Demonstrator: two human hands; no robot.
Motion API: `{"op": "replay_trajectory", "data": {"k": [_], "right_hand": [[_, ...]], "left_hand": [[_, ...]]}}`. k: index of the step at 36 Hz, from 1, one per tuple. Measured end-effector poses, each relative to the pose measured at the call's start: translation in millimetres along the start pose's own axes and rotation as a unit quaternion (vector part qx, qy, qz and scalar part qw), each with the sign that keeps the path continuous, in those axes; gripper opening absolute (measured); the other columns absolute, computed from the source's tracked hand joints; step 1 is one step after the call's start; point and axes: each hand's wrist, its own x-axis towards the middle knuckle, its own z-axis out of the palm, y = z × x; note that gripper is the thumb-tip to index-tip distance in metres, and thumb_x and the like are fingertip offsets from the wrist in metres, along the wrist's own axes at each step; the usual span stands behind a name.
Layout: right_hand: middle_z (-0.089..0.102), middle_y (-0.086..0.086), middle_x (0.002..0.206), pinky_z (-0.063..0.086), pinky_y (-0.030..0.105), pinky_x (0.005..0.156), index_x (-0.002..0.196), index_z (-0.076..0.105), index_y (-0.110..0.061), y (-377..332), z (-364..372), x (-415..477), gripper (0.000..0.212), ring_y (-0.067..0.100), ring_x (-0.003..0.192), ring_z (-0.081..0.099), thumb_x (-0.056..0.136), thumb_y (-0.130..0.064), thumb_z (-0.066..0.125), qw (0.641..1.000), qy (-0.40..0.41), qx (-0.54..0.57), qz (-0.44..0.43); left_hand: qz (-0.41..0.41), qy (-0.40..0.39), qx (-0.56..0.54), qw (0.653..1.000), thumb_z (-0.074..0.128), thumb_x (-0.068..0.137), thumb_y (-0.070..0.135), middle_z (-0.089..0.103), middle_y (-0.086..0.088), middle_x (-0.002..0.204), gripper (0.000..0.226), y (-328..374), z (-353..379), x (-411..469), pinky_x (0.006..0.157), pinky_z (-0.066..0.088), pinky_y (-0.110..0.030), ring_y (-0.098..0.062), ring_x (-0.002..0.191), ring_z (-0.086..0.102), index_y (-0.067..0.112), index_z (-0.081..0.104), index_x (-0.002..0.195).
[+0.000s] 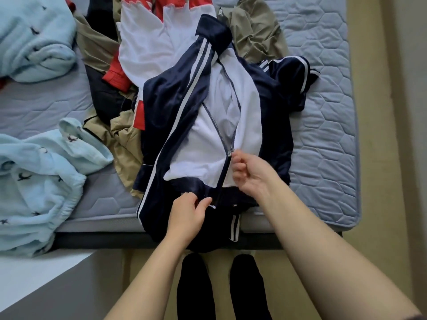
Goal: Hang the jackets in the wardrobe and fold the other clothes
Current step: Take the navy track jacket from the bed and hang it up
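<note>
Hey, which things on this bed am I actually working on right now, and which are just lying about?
In hand: navy track jacket; its zip pull, pinched by the right hand; left hand holds the hem.
Lying about: light blue fleece clothes, red and white jacket, khaki garment, black garment, all on the mattress.

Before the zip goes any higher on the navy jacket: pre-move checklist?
1. Grip of right hand on zipper slider: ok, fingertips pinch it.
2. Hem of navy track jacket anchored by left hand: ok, gripped.
3. Teeth meshed below slider: ok, closed down to hem.
4. Zip halves above slider aligned: not ok, splayed apart, white lining folded out.
5. Jacket flat on mattress: not ok, hem overhangs the edge, one sleeve bunched.
</note>
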Motion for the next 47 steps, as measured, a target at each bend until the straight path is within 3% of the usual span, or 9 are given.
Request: {"op": "replay_trajectory", "data": {"k": [4, 9, 16, 20, 23, 31, 36, 40, 47], "right_hand": [[0.044, -0.009, 0.044, 0.019, 0.01, 0.031, 0.077, 0.05, -0.013, -22.5, 22.9, 3.1, 0.023, 0.0, 0.029, 0.033, 0.1, -0.014, 0.046, 0.993, 0.011, -0.113, -0.045], [0.045, -0.008, 0.053, 0.021, 0.012, 0.036, 0.079, 0.053, -0.017, -19.5, 25.1, 0.9, 0.02, 0.0, 0.035, 0.034, 0.099, -0.02, 0.048, 0.924, 0.005, -0.379, -0.051], [0.038, -0.008, 0.049, 0.013, 0.015, 0.039, 0.07, 0.041, -0.019, -36.1, 21.6, -0.9, 0.03, 0.004, 0.039, 0.025, 0.099, -0.016, 0.035, 0.918, -0.052, -0.393, -0.011], [0.038, -0.007, 0.052, 0.013, 0.015, 0.037, 0.071, 0.043, -0.019, -46.0, 21.7, 1.5, 0.029, 0.005, 0.042, 0.023, 0.097, -0.011, 0.034, 0.928, -0.076, -0.364, -0.014], [0.039, -0.007, 0.053, 0.014, 0.014, 0.035, 0.071, 0.044, -0.018, -51.7, 19.7, 6.5, 0.028, 0.004, 0.041, 0.024, 0.095, -0.009, 0.034, 0.939, -0.073, -0.336, -0.024], [0.039, -0.008, 0.048, 0.013, 0.013, 0.032, 0.072, 0.04, -0.019, -64.5, 27.2, 16.7, 0.028, 0.002, 0.036, 0.026, 0.098, -0.007, 0.036, 0.973, -0.06, -0.219, -0.049], [0.04, -0.008, 0.053, 0.015, 0.016, 0.036, 0.068, 0.039, -0.022, -60.3, 25.6, 20.3, 0.029, 0.005, 0.041, 0.026, 0.094, -0.011, 0.038, 0.944, -0.059, -0.322, -0.052], [0.04, -0.006, 0.054, 0.015, 0.016, 0.039, 0.068, 0.04, -0.021, -57.0, 22.2, 20.4, 0.028, 0.006, 0.044, 0.027, 0.094, -0.011, 0.039, 0.937, -0.06, -0.341, -0.046], [0.047, -0.005, 0.056, 0.022, 0.016, 0.04, 0.069, 0.049, -0.017, -67.2, 15.6, 23.7, 0.023, 0.006, 0.043, 0.032, 0.091, -0.016, 0.044, 0.916, -0.021, -0.397, -0.046]], "left_hand": [[-0.081, -0.038, 0.018, 0.996, 0.061, 0.091, 0.033, 0.05, -0.002, 0.065, 0.042, -10.5, -6.0, 0.3, 0.052, 0.035, -0.026, -0.015, 0.06, 0.047, 0.012, 0.041, 0.061], [-0.216, -0.199, 0.087, 0.952, 0.048, 0.092, 0.05, 0.066, -0.002, 0.069, 0.047, 6.9, -27.0, 20.4, 0.065, 0.052, -0.03, -0.019, 0.065, 0.063, 0.01, 0.062, 0.072], [-0.08, -0.076, 0.248, 0.962, 0.057, 0.085, 0.058, 0.056, -0.002, 0.122, 0.06, 78.0, -30.9, 49.0, 0.076, 0.037, -0.034, -0.026, 0.11, 0.057, 0.016, 0.043, 0.124], [-0.023, -0.048, 0.224, 0.973, 0.051, 0.093, 0.032, 0.061, 0.0, 0.095, 0.015, 85.0, -19.4, 68.3, 0.065, 0.037, -0.031, -0.021, 0.085, 0.055, 0.016, 0.051, 0.092], [0.017, -0.031, 0.201, 0.979, 0.049, 0.093, 0.026, 0.051, 0.001, 0.079, 0.016, 81.4, -16.0, 70.6, 0.062, 0.035, -0.031, -0.024, 0.077, 0.052, 0.018, 0.046, 0.08], [-0.043, -0.088, 0.249, 0.964, 0.055, 0.09, 0.027, 0.064, -0.007, 0.096, 0.011, 31.5, -12.6, 64.7, 0.067, 0.036, -0.031, -0.032, 0.096, 0.059, 0.018, 0.059, 0.088], [-0.1, -0.138, 0.289, 0.942, 0.055, 0.088, 0.031, 0.063, -0.004, 0.106, 0.016, 15.7, -9.1, 60.8, 0.067, 0.038, -0.031, -0.028, 0.103, 0.057, 0.02, 0.059, 0.099], [-0.035, -0.099, 0.229, 0.968, 0.055, 0.088, 0.039, 0.061, -0.001, 0.11, 0.032, 49.2, -0.9, 69.1, 0.07, 0.038, -0.031, -0.024, 0.106, 0.058, 0.019, 0.052, 0.112], [0.011, 0.053, 0.119, 0.991, 0.053, 0.084, 0.03, 0.061, -0.001, 0.09, 0.011, 92.3, -18.1, 103.6, 0.065, 0.037, -0.031, -0.027, 0.087, 0.059, 0.019, 0.05, 0.084]]}}
